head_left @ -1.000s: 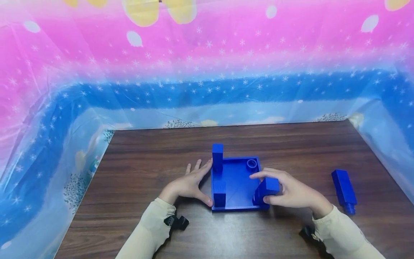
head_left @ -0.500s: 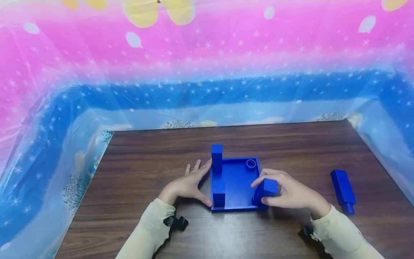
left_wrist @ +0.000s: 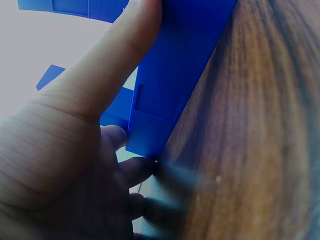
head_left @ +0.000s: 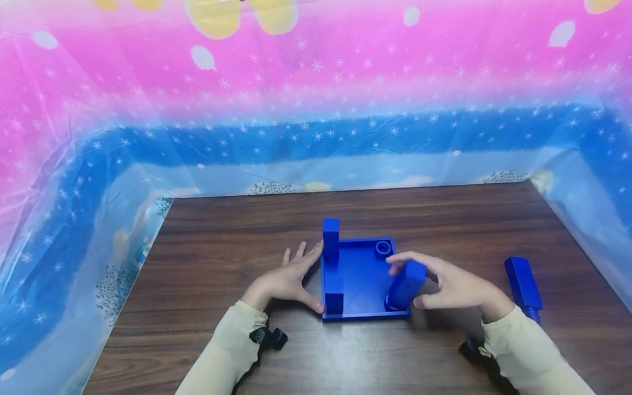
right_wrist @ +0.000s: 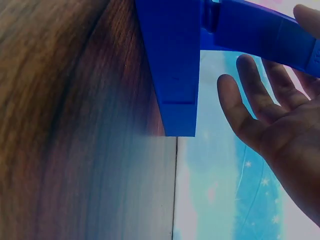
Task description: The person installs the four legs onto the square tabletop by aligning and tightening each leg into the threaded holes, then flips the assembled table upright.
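A blue square base (head_left: 365, 282) with a raised rim lies on the table. Upright blue square legs stand at its far left corner (head_left: 331, 238) and near left corner (head_left: 334, 302). The near right leg (head_left: 408, 282) leans outward to the right. A round socket (head_left: 383, 249) shows at the far right corner. My left hand (head_left: 286, 282) spreads along the base's left side, thumb and fingertips against the rim. Around the near right leg, my right hand (head_left: 456, 282) has its fingers loosely extended; the right wrist view shows its palm (right_wrist: 295, 130) apart from the leg.
A loose blue leg (head_left: 523, 282) with a threaded end lies on the wooden table (head_left: 237, 230) to the right, close to the right forearm. A patterned pink and blue cloth (head_left: 316, 131) hangs behind and along the table's sides.
The right hand has loosened from the near right leg, its fingers straightening and its thumb moving away. That leg's top has shifted slightly. The left hand and base stay put.
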Demonstrator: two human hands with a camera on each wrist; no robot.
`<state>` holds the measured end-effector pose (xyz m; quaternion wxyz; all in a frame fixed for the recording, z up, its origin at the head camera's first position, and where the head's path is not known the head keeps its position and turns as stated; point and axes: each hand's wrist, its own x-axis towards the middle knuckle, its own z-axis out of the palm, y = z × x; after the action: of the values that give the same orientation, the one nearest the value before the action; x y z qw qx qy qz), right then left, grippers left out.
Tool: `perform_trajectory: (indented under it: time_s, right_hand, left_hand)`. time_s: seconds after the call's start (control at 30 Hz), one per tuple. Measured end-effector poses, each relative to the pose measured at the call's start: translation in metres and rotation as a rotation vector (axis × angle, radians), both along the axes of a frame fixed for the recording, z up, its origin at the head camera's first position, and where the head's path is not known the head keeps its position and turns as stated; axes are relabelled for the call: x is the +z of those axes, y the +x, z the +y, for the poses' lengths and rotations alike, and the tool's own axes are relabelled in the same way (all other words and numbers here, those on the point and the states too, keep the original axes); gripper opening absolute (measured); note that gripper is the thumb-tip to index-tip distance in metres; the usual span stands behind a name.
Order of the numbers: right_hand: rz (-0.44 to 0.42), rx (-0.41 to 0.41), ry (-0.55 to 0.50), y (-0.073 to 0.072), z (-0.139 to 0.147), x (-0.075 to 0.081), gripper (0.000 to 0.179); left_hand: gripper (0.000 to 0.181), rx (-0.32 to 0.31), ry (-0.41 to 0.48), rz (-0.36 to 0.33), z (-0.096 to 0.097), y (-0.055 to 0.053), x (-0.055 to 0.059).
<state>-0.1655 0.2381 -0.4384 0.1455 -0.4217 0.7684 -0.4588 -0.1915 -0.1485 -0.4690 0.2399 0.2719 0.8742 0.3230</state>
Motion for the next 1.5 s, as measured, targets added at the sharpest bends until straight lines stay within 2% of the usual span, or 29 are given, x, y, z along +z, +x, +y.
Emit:
perform_trajectory:
  time_s: [0.17, 0.67, 0.83, 1.1, 1.5]
  right_hand:
    - [-0.076, 0.066, -0.111, -0.005, 0.002, 0.000, 0.081]
    - [-0.053, 0.094, -0.243, -0.006, 0.000, 0.000, 0.076]
    - [-0.039, 0.053, -0.219, -0.003, -0.003, 0.002, 0.074]
    - [-0.068, -0.006, -0.180, 0.001, -0.006, 0.002, 0.071]
    - [-0.025, -0.113, -0.088, 0.007, -0.011, 0.005, 0.069]
  left_hand:
    - [0.146, 0.000, -0.001, 0.004, 0.000, 0.000, 0.001]
    - [0.146, 0.000, -0.006, 0.003, 0.000, 0.000, 0.000]
    - [0.146, -0.001, -0.010, 0.004, 0.000, -0.001, 0.000]
    - [0.146, -0.005, -0.014, 0.004, 0.000, -0.001, 0.001]
    - [0.146, -0.011, -0.011, 0.008, -0.001, -0.001, 0.001]
